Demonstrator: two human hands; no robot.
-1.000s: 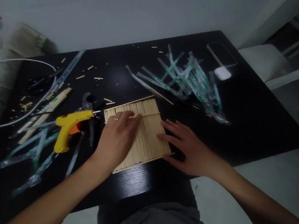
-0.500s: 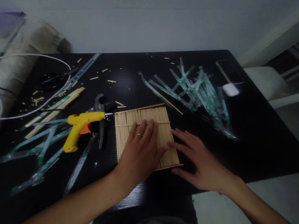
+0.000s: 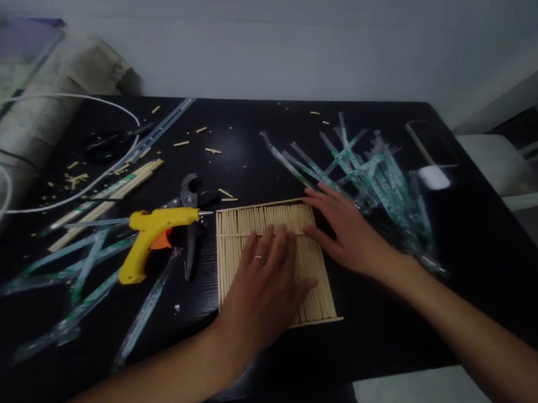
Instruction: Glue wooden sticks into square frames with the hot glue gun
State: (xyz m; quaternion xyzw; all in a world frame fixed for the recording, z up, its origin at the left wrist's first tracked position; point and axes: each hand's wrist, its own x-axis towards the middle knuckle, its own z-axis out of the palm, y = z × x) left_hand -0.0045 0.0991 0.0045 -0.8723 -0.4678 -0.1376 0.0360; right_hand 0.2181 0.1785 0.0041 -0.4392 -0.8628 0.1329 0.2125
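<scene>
A flat panel of chopsticks laid side by side rests on the black table, with thin sticks across its top, upper part and bottom edge. My left hand lies flat on the panel, fingers stretched forward, a ring on one finger; it hides the panel's lower left. At the upper right corner, my right hand has its fingers apart and touches the panel's edge and the end of the top stick. Left of the panel lies a yellow glue gun, nozzle towards its corner, over black-handled cutters.
Clear and green wrappers are heaped on the right; more wrappers lie left. A phone and white earbud case sit at the right edge. Loose chopsticks, stick scraps, scissors and a white cable occupy the back left.
My right hand has moved up along the panel's right side, from its middle to the top right corner. My left hand stays flat on the panel. The whole view has shifted slightly.
</scene>
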